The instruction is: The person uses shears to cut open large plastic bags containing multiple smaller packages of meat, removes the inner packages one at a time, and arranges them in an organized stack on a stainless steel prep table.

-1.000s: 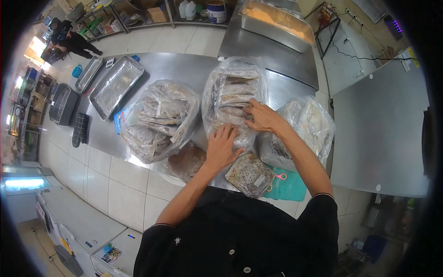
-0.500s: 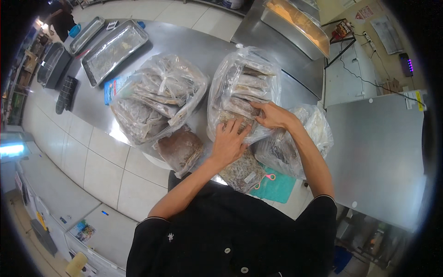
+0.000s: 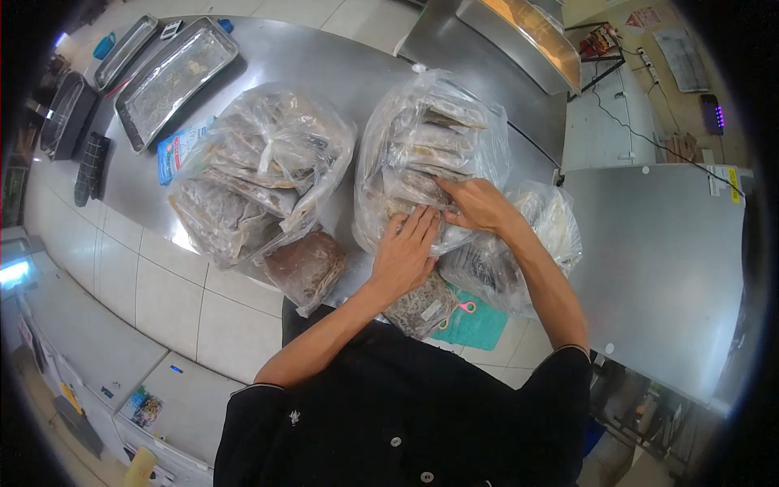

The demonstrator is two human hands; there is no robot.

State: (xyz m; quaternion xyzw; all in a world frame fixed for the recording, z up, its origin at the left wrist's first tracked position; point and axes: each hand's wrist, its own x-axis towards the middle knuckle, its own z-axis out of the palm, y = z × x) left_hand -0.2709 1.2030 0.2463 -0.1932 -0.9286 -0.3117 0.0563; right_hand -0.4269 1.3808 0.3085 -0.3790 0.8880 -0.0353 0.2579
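A large clear plastic bag (image 3: 488,122) lies on the steel table, holding a row of flat, frosty brown packets (image 3: 434,142). My left hand (image 3: 406,247) rests at its near end, fingers stretched over the nearest packet. Beside it, my right hand (image 3: 480,207) is closed with thumb and fingers on the edge of the bag; whether a packet is also in its grip is hidden. Close to my body, a speckled flat packet (image 3: 418,312) with a small pale label lies below my left hand. Pink-and-green-handled scissors (image 3: 466,308) are next to it on a green cloth (image 3: 479,325).
Another full plastic bag (image 3: 268,162), knotted on top, sits to the left, with a loose brown packet (image 3: 304,268) at its near side. A third bag (image 3: 540,235) lies beneath my right forearm. Metal trays (image 3: 174,81) and a blue packet (image 3: 180,150) are at far left.
The view has shifted slightly, so the table's things sit a little further left. Both hands stay at the bag's near end; the left fingers have drawn closer together.
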